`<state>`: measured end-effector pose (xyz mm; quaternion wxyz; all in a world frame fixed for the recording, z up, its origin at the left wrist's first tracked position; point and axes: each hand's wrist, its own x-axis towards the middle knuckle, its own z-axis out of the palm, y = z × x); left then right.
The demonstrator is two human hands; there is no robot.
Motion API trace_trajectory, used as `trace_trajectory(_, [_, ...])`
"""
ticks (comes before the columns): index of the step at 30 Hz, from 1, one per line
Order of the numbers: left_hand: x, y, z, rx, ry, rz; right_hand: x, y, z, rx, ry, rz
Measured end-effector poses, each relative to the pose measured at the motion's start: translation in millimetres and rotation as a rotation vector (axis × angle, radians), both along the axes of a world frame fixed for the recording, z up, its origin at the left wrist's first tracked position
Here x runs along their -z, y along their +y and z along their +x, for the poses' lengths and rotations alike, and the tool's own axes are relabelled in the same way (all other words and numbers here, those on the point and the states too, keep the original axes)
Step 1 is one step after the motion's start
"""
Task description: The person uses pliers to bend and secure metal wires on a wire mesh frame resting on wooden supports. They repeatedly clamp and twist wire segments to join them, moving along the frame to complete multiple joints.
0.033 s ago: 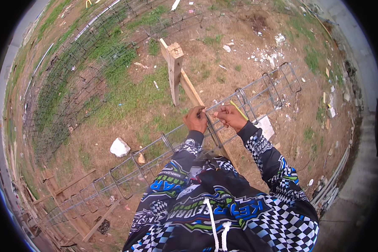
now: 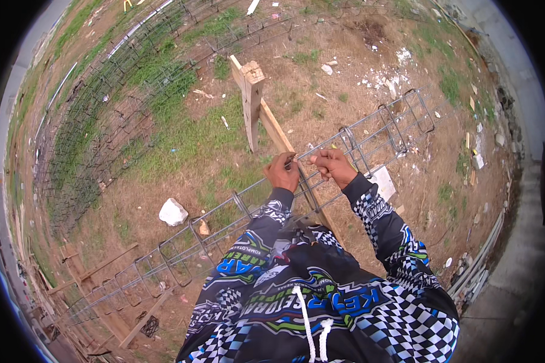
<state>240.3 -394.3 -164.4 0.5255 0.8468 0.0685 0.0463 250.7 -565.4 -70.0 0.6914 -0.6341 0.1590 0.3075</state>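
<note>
A long rebar cage, thin steel bars with rectangular stirrups, runs slantwise from lower left to upper right in front of me. My left hand is closed at the cage's far upper bar, its fingertips gripping where a stirrup meets that bar. Just right of it, my right hand is closed in a pinch over the same bar. What its fingertips hold is too small or hidden to make out. Under the cage, near both hands, passes a wooden rail joined to an upright wooden post.
Piles of wire-like rebar cages lie on the grass at left. A white stone sits left of the cage. White rubble is scattered at upper right. Pipes lie by the concrete strip at right. Wooden boards stand at lower left.
A thin yellow-green object beside my right hand no longer shows. My right hand has turned and shifted slightly; my left hand has barely moved.
</note>
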Motion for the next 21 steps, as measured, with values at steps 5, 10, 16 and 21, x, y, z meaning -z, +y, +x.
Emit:
trace_trajectory(5, [-4, -4, 3, -0.071, 0.024, 0.121, 12, -16, -7, 0.21, -0.289, -0.122])
trace_trajectory(10, [4, -2, 21, -0.083, 0.217, 0.05, 51, -42, -26, -0.207, -0.705, -1.275])
trace_trajectory(16, [6, 13, 29, 0.031, 0.315, -0.15, 77, -56, -31, -0.201, -0.998, -1.254])
trace_trajectory(21, [-3, 33, 23, 0.235, 0.265, -0.207, 32, -68, -15, 0.4, -0.892, -0.736])
